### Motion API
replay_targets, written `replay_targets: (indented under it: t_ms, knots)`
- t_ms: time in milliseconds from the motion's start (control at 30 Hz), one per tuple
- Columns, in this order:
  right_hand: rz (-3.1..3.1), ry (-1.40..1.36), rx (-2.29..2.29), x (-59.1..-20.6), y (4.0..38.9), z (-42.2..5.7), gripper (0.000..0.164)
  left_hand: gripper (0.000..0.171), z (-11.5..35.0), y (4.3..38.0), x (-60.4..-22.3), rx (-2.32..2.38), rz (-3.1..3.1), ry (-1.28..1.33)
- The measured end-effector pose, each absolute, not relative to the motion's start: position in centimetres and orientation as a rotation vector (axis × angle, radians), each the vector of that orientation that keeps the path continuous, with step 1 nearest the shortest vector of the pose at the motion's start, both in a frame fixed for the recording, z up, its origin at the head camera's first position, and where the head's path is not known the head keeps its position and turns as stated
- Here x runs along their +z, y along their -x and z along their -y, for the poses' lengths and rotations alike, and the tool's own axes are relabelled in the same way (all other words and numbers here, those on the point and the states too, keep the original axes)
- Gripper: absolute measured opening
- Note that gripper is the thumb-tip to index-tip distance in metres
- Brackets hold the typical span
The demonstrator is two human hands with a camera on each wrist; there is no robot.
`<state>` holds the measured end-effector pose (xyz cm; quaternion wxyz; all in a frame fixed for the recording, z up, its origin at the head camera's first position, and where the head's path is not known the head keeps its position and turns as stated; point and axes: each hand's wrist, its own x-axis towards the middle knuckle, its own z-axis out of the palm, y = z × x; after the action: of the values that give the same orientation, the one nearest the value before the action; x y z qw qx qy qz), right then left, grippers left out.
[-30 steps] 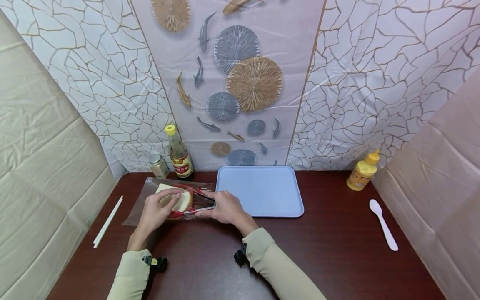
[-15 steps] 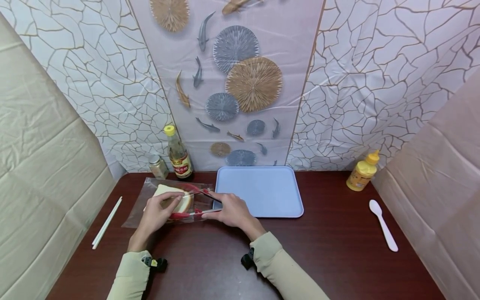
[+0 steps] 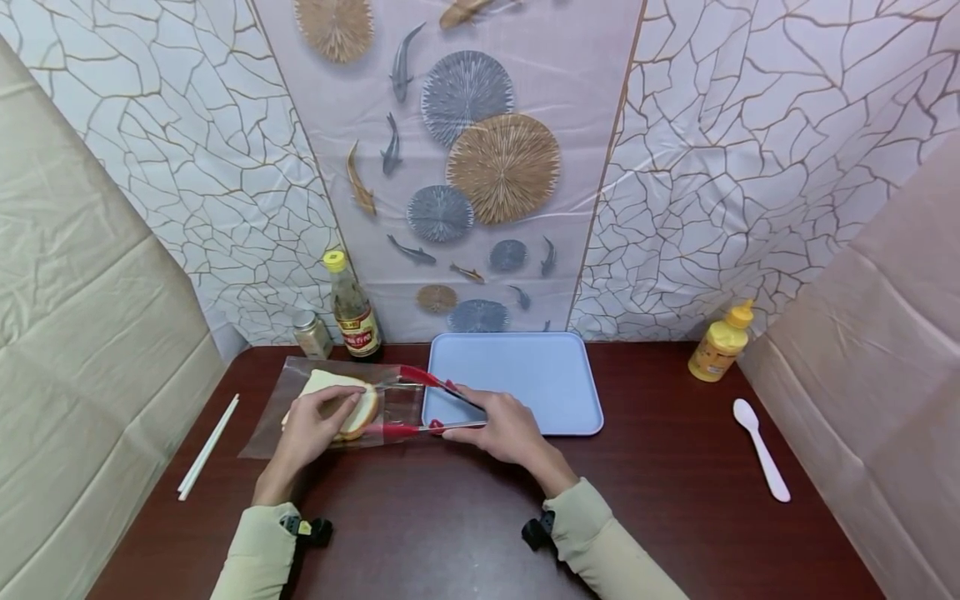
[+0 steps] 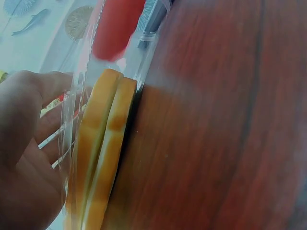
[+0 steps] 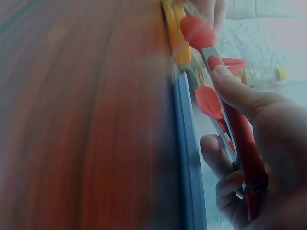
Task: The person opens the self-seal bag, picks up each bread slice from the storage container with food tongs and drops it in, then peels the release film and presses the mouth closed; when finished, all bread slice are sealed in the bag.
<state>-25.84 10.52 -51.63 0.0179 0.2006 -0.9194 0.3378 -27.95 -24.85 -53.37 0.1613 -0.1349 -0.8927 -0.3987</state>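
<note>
Two bread slices [image 4: 98, 153] lie stacked inside a clear plastic bag [image 3: 264, 429] at the left of the table. My left hand [image 3: 309, 423] pinches the upper film of that bag between thumb and fingers, above the bread. Red-tipped tongs [image 5: 243, 141] are in my right hand [image 3: 513, 429], with fingers and thumb on their two arms. The tongs stand spread with nothing between their red tips. Those tips overlap the bag's right end in the head view, just right of the bread. The tongs' rear end is hidden by my right hand.
A blue tray [image 3: 525, 383] lies right of the bag, partly under the tongs. Behind the bag stand a sauce bottle [image 3: 358, 327] and a small jar [image 3: 312, 335]. White chopsticks [image 3: 208, 447] lie far left. A yellow squeeze bottle [image 3: 718, 348] and white spoon [image 3: 763, 454] are at right.
My right hand has moved right, drawing the tongs' tips from beside the bread toward the bag's right end and the tray. My left hand keeps its pinch in about the same place.
</note>
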Motion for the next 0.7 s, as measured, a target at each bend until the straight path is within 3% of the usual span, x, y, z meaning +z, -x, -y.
replay_targets:
  t_ms: [367,700]
  knots:
    - [2.788,-0.438,1.230,-52.1,24.6,-18.1,0.083,0.018,24.8,27.9,-53.5,-1.130,2.556,0.386]
    - [2.764,-0.206,1.128,-52.2,23.4,-26.6,0.083,0.017,24.8,28.1,-53.8,-1.107,2.556,0.403]
